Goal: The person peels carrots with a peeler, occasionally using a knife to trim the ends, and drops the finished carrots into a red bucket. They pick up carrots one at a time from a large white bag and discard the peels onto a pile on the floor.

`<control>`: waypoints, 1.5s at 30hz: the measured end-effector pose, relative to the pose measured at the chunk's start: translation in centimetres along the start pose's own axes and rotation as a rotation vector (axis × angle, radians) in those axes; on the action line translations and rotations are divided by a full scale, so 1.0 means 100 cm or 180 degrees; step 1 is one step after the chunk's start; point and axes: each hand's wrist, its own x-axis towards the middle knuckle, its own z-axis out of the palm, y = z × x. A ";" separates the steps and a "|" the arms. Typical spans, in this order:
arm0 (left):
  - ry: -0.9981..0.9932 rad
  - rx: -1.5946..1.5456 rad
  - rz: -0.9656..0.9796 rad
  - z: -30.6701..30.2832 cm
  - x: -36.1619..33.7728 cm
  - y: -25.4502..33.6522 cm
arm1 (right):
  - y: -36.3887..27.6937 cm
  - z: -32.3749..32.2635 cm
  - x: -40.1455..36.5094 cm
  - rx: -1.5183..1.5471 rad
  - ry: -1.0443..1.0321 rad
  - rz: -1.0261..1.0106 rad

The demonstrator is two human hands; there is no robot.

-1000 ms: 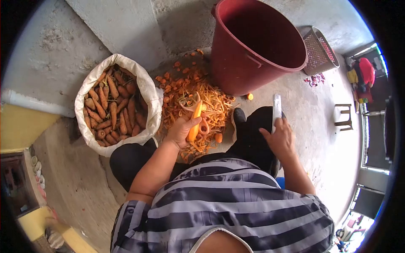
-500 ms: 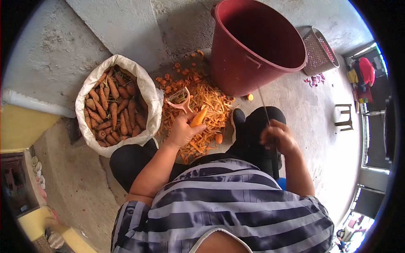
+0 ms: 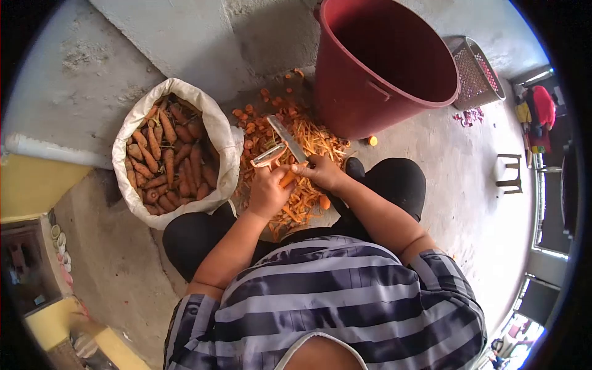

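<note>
My left hand (image 3: 269, 190) is closed around an orange carrot (image 3: 287, 179) and also holds a peeler (image 3: 269, 155), its head sticking out past the fingers. My right hand (image 3: 322, 172) grips a knife (image 3: 288, 138) whose blade points up and to the left, beside the peeler. The thumb of that hand touches the carrot, and both hands are close together. Beneath them a pile of carrot peelings (image 3: 317, 140) lies on the floor, with cut carrot pieces at its upper part.
A white sack (image 3: 226, 135) full of unpeeled carrots (image 3: 169, 163) stands at the left. Beyond the pile is a large red tub (image 3: 351, 92), with a perforated basket (image 3: 472, 83) to its right. A dark stool-like object (image 3: 510, 174) stands farther right.
My right hand has moved left with the knife, from over the right knee to the carrot in my left hand. The view has shifted slightly.
</note>
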 end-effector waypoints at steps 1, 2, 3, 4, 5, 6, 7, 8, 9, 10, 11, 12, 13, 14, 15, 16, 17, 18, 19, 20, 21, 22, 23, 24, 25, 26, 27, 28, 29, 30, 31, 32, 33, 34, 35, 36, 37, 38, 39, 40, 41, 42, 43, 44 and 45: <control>-0.0045 0.0037 0.0014 0.000 0.002 0.001 | -0.001 0.002 -0.001 0.0123 0.0106 -0.0165; -0.0038 0.0046 0.0013 0.002 0.004 0.000 | 0.004 0.003 0.003 0.0134 0.0068 -0.0047; -0.0029 0.0056 0.0011 0.004 0.005 -0.001 | 0.010 0.005 0.009 0.0144 0.0027 0.0069; -0.0020 0.0066 0.0008 0.005 0.007 -0.001 | 0.016 0.006 0.014 0.0154 -0.0016 0.0185; -0.0032 0.0073 0.0016 0.007 0.008 -0.001 | 0.021 0.008 0.016 0.0260 -0.0033 0.0233; -0.0043 0.0082 0.0022 0.008 0.010 0.000 | 0.022 0.010 0.017 0.0365 -0.0051 0.0279; -0.0054 0.0094 0.0025 0.009 0.012 0.000 | 0.024 0.011 0.019 0.0472 -0.0074 0.0326; -0.0166 0.0169 -0.0011 0.012 0.011 -0.003 | 0.027 0.014 0.022 0.0478 0.0012 0.0191; -0.0280 0.0244 -0.0046 0.016 0.009 -0.007 | 0.028 0.017 0.024 0.0485 0.0099 0.0059; -0.0393 0.0316 -0.0080 0.019 0.008 -0.010 | 0.030 0.018 0.025 0.0489 0.0188 -0.0073; -0.0407 0.0385 -0.0266 0.023 0.007 -0.012 | 0.031 0.016 0.025 0.0399 0.0173 0.0088; -0.0417 0.0455 -0.0457 0.027 0.007 -0.013 | 0.019 0.009 0.020 0.0304 0.0153 0.0247; -0.0421 0.0529 -0.0661 0.028 0.006 -0.013 | 0.010 0.004 0.016 0.0202 0.0118 0.0403; -0.0713 -0.0101 -0.1412 0.026 0.010 -0.017 | 0.006 0.001 0.015 -0.0020 0.0142 0.0399; -0.0984 -0.0745 -0.2161 0.022 0.018 -0.022 | 0.004 -0.003 0.013 -0.0243 0.0159 0.0389; -0.1235 -0.1409 -0.2898 0.019 0.022 -0.027 | 0.004 -0.004 0.014 -0.0467 0.0176 0.0372; -0.0805 -0.2666 -0.3270 0.030 0.013 -0.042 | 0.018 0.002 0.020 -0.0806 0.0455 0.0058; -0.0620 -0.3116 -0.3594 0.028 0.014 -0.038 | 0.014 0.003 0.018 -0.0833 0.0384 -0.0102; -0.0421 -0.3573 -0.3901 0.024 0.018 -0.028 | 0.006 0.001 0.012 -0.0861 0.0317 -0.0264; -0.0209 -0.4036 -0.4197 0.023 0.019 -0.024 | -0.002 0.000 0.006 -0.0891 0.0248 -0.0422; -0.0409 -0.3975 -0.4192 0.026 0.018 -0.034 | -0.008 -0.001 0.002 -0.0868 0.0180 -0.0488; -0.0331 -0.4114 -0.4180 0.030 0.014 -0.040 | -0.011 -0.001 0.000 -0.0961 0.0176 -0.0626; -0.0257 -0.4249 -0.4163 0.036 0.009 -0.044 | -0.013 -0.002 -0.001 -0.1051 0.0178 -0.0763; -0.0189 -0.4384 -0.4142 0.035 0.011 -0.039 | -0.015 -0.002 -0.003 -0.1138 0.0185 -0.0898; -0.0156 -0.4557 -0.4092 0.031 0.013 -0.033 | -0.018 0.000 -0.006 -0.1252 0.0330 -0.0972; -0.0120 -0.4600 -0.4094 0.029 0.014 -0.029 | -0.018 0.002 -0.007 -0.1353 0.0431 -0.1004; -0.0088 -0.4643 -0.4094 0.027 0.015 -0.027 | -0.018 0.005 -0.007 -0.1454 0.0537 -0.1033; -0.0059 -0.4686 -0.4093 0.026 0.016 -0.025 | -0.018 0.007 -0.008 -0.1553 0.0645 -0.1062; -0.0135 -0.4676 -0.4101 0.028 0.014 -0.029 | -0.019 0.008 -0.009 -0.1565 0.0660 -0.1037; -0.0211 -0.4667 -0.4110 0.029 0.013 -0.032 | -0.020 0.009 -0.009 -0.1576 0.0673 -0.1012; -0.0287 -0.4657 -0.4119 0.030 0.012 -0.034 | -0.020 0.010 -0.010 -0.1588 0.0686 -0.0987; -0.0160 -0.4596 -0.4129 0.032 0.011 -0.034 | -0.020 0.011 -0.010 -0.1634 0.0753 -0.1055; -0.0036 -0.4533 -0.4138 0.028 0.014 -0.025 | -0.018 0.013 -0.011 -0.1679 0.0823 -0.1123; 0.0086 -0.4468 -0.4145 0.026 0.015 -0.020 | -0.016 0.015 -0.010 -0.1724 0.0894 -0.1190; 0.0090 -0.4523 -0.4087 0.027 0.015 -0.019 | -0.015 0.017 -0.010 -0.1714 0.0920 -0.1192; 0.0094 -0.4579 -0.4028 0.028 0.013 -0.020 | -0.013 0.018 -0.009 -0.1706 0.0945 -0.1195; 0.0099 -0.4632 -0.3970 0.029 0.012 -0.021 | -0.013 0.020 -0.008 -0.1695 0.0971 -0.1198; 0.0139 -0.4652 -0.4007 0.033 0.011 -0.025 | -0.013 0.021 -0.009 -0.1748 0.1028 -0.1235; 0.0179 -0.4671 -0.4045 0.035 0.011 -0.028 | -0.014 0.022 -0.009 -0.1799 0.1086 -0.1272; 0.0218 -0.4691 -0.4082 0.037 0.010 -0.030 | -0.014 0.023 -0.009 -0.1851 0.1144 -0.1308; 0.0200 -0.4789 -0.4195 0.039 0.008 -0.033 | -0.013 0.023 -0.008 -0.1805 0.1097 -0.1220; 0.0179 -0.4889 -0.4302 0.038 0.008 -0.032 | -0.010 0.023 -0.006 -0.1762 0.1055 -0.1133; 0.0153 -0.4994 -0.4404 0.038 0.008 -0.032 | -0.009 0.022 -0.005 -0.1724 0.1017 -0.1047; 0.0176 -0.5194 -0.4348 0.039 0.008 -0.034 | -0.009 0.020 -0.004 -0.1555 0.0971 -0.0993; 0.0199 -0.5395 -0.4286 0.038 0.007 -0.032 | -0.010 0.019 -0.003 -0.1388 0.0925 -0.0940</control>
